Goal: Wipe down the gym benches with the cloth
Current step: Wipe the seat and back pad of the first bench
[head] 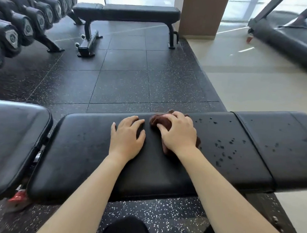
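On the middle of the near bench (78, 148), close to its far edge, sits the brown cloth (159, 122), all bunched up under your right hand (179, 133). Your right fingers curl over it and grip it while pressing down. The cloth's long way runs across the bench, from the far edge back toward you, while the bench itself runs long from left to right. Just left of the cloth, your left hand (127, 134) lies flat on the bench top with fingers spread, holding nothing. To the right of the cloth, the bench top has dark wet drops (223, 150) on it. So I think you are partway through wiping this bench. Next you likely need to push the cloth right, along the bench, over those drops, pressing down hard. Well beyond the near bench stands another bench (135, 11), probably the next one to clean.
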The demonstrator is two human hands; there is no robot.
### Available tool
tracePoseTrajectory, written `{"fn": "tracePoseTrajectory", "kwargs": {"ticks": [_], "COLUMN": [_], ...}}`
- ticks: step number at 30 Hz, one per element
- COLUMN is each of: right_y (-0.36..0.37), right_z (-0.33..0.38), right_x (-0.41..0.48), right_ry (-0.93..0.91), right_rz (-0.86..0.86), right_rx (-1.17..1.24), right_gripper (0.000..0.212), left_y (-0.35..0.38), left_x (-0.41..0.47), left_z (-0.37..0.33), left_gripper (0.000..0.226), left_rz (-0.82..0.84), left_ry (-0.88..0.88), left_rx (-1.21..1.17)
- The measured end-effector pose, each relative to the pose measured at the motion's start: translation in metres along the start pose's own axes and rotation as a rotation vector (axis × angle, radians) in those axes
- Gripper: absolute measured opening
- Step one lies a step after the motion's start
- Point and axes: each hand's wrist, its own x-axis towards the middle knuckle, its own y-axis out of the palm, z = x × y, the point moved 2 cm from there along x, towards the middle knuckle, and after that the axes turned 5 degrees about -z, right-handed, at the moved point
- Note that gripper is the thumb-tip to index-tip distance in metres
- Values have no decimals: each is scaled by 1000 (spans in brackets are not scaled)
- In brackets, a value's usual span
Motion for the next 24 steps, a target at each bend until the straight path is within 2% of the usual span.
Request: {"fn": "tracePoseTrajectory", "kwargs": {"ticks": [5, 11, 15, 20, 24], "right_y": [-4, 3, -3, -18, -16], "right_z": [-22, -4, -4, -40, -47], "right_x": [-44, 14, 8, -59, -31], "right_ry": [-13, 55, 30, -7, 90], "right_rz": [-131, -31, 26, -129, -160], "right_rx": [-1, -10, -22, -27, -25], "right_gripper": [35, 39, 40, 33, 33], "left_y": [2, 2, -2, -3, 6], "left_x": [0, -2, -5, 0, 9], "left_z": [3, 4, 1, -7, -33], "left_gripper": [40, 40, 40, 39, 40], "left_rz": [-43, -40, -43, -1, 73], "left_ry": [27, 33, 55, 28, 100], "left_rx": [-12, -3, 7, 2, -66]}}
